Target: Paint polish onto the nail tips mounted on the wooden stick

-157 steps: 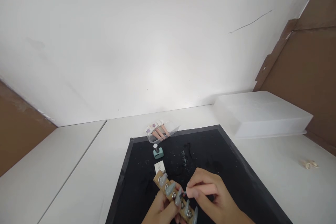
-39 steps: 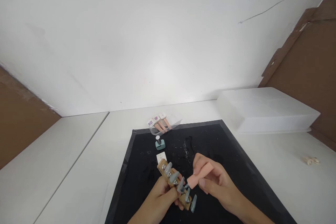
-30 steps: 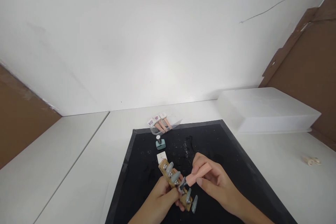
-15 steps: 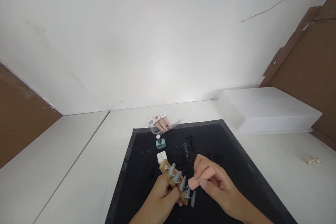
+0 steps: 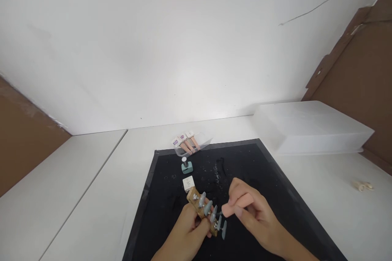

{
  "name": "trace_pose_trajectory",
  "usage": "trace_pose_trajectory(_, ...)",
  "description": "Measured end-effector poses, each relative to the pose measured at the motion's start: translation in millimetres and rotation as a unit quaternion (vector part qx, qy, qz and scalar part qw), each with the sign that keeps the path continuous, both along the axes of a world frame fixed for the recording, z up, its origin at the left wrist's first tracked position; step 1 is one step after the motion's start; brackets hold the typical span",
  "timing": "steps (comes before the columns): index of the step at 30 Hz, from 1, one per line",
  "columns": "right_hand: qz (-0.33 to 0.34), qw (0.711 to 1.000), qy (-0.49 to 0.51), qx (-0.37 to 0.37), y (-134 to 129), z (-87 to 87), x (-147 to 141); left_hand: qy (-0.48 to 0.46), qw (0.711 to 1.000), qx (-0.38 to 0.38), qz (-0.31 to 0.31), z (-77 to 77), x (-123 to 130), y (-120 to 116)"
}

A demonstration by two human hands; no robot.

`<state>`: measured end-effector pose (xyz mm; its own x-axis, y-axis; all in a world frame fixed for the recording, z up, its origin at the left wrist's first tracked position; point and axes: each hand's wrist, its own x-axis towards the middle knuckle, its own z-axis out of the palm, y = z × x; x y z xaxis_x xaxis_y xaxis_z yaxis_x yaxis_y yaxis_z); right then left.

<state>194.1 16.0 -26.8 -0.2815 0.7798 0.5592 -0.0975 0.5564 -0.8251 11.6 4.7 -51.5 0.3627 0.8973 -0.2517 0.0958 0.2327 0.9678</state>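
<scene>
My left hand (image 5: 194, 226) is wrapped around a wooden holder (image 5: 193, 194) with grey nail tips (image 5: 208, 207) standing on metal posts along it. My right hand (image 5: 249, 208) pinches the pink handle of a nail polish brush (image 5: 237, 205). The brush's dark bristle end points left, close beside the nail tips; whether it touches one I cannot tell. A white square nail polish bottle (image 5: 188, 183) stands just beyond the holder's far end. Behind that sits a small teal block (image 5: 187, 167) with a metal post and white top.
A clear tray (image 5: 204, 140) at the mat's back edge holds pink-handled nail polish bottles (image 5: 183, 138). The black mat (image 5: 245, 163) lies on the white table. To the right are a white plastic box (image 5: 315, 130) and small beige pieces (image 5: 363, 185). Brown cardboard (image 5: 364, 73) borders the right side.
My right hand has moved slightly right and up, drawing the brush a little away from the nail tips. The left hand and holder have hardly moved; the view has shifted slightly.
</scene>
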Motion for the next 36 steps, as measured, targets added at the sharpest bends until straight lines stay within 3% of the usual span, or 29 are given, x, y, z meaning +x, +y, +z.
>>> trace_pose_trajectory(4,0.022,0.998,-0.057,-0.004,-1.8,2.3,0.9,-0.005,1.000,0.001,0.007,1.4,2.1,0.2)
trace_pose_trajectory(11,-0.057,0.998,-0.029,0.013,1.4,-5.0,0.2,0.023,1.000,0.006,-0.008,-1.2,1.2,-2.2)
trace_pose_trajectory(18,0.021,0.998,-0.063,0.004,0.7,0.8,-1.3,0.007,0.999,0.018,-0.032,6.7,4.5,1.2)
trace_pose_trajectory(24,-0.075,0.997,-0.017,-0.026,0.0,-6.3,-3.2,0.013,1.000,0.016,-0.022,-1.7,0.9,-4.3)
trace_pose_trajectory(31,-0.005,1.000,-0.013,-0.016,-1.2,-1.8,-4.9,0.029,0.999,0.007,-0.013,0.2,2.8,0.1)
trace_pose_trajectory(36,-0.060,0.997,-0.035,-0.031,-0.4,-8.8,-6.2,0.024,1.000,-0.004,-0.004,-3.8,2.6,-1.3)
